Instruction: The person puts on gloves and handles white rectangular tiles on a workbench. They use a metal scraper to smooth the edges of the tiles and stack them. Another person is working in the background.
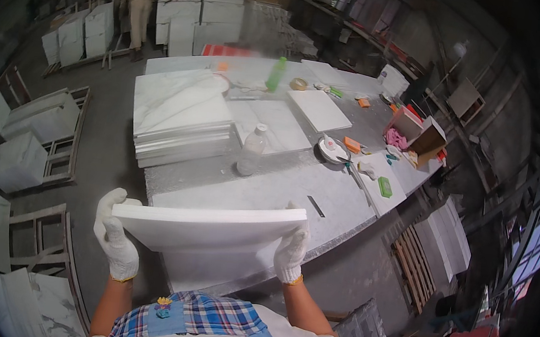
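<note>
Both my hands wear white knit gloves and grip a white stone slab (211,228) by its two short ends. My left hand (116,231) is closed round the left end, thumb side up. At the right end my right hand (292,248) is closed, part of its fingers hidden behind the slab. The slab is tilted, its long top edge raised over the near edge of the worktable (267,194). Beyond it stands a clear plastic bottle (251,150) with a white cap. A small dark flat strip (315,206) lies on the table to the right of the bottle.
Stacked white slabs (184,110) fill the table's left side. A bowl with tools (333,150), a green box (384,187), an open cardboard box (427,142) and a green bottle (276,74) stand farther back. Wooden racks (61,146) line the left floor; a person (138,16) stands far off.
</note>
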Motion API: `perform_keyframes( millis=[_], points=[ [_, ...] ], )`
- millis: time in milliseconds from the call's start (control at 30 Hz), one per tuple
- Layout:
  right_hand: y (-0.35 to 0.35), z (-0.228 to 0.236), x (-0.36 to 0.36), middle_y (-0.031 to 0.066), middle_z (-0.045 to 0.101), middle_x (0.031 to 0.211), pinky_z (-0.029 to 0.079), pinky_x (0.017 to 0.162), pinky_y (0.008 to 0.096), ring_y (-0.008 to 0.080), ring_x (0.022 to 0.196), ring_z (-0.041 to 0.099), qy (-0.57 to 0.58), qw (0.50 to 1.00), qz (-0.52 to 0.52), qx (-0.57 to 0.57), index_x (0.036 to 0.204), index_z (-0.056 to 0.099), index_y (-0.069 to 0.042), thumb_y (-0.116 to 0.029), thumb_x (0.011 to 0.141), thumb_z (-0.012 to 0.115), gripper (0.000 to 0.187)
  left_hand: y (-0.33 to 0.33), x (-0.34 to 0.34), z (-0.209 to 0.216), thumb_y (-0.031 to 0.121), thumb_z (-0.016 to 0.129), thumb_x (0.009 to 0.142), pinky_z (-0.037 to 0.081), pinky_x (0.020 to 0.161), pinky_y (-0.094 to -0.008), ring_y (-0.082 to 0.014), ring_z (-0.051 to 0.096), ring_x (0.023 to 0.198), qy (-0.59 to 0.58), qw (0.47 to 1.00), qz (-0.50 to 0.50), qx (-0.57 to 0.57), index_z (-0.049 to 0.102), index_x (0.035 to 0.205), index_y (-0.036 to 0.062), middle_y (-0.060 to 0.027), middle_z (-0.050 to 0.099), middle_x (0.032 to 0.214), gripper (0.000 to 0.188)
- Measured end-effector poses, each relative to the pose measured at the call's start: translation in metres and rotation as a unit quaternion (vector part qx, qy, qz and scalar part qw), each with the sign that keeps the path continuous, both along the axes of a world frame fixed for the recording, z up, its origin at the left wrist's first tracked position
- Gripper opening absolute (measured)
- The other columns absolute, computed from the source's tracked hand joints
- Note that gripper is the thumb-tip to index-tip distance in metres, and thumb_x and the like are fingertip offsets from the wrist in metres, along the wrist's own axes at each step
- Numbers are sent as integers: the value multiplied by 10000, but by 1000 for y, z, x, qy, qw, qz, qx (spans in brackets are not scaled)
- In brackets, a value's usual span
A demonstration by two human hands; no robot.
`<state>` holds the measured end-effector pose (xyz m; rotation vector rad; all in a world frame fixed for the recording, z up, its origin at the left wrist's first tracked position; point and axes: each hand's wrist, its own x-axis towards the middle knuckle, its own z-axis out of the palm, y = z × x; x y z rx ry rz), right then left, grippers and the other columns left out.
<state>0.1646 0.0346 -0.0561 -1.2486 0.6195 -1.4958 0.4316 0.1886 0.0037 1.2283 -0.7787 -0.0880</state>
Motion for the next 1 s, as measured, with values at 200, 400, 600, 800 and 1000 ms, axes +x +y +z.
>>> perform_keyframes(
  millis=[200,400,600,800,1000],
  points=[
    [-12,44,-7,167,599,1255,414,1035,399,262,1127,588,2,999,30,31,1329,539,40,-581,1034,362,710,1,-3,14,398,466,1052,482,810,-319,-180,615,859,24,997,-10,72,608,1135,-68,-121,659,913,494],
    [-11,76,-9,160,673,1112,460,959,371,235,1052,625,69,997,34,20,1313,568,34,-447,1041,426,570,0,-6,21,310,468,1054,476,814,-315,-171,615,857,61,995,-22,75,621,1103,-25,-106,651,905,372],
    [-3,96,0,177,697,1118,466,938,334,231,1037,642,168,982,60,65,1264,607,67,-340,1009,503,492,-2,-10,23,266,502,1019,475,827,-303,-169,610,860,115,992,-31,49,616,1098,-45,-111,660,922,341],
    [-27,107,-15,172,707,1111,457,949,324,223,1037,642,231,953,178,81,1248,622,82,-307,970,558,483,0,-14,24,252,517,1022,477,861,-284,-145,608,927,144,988,-39,48,619,1164,-34,-87,664,997,336],
    [-44,110,-22,133,716,1097,467,928,314,232,1024,651,334,924,184,-31,1198,670,44,-240,968,551,384,-4,-14,27,321,471,1046,485,943,-323,-193,627,1043,160,984,-53,63,535,1307,-56,-159,662,1159,463]
  ],
)
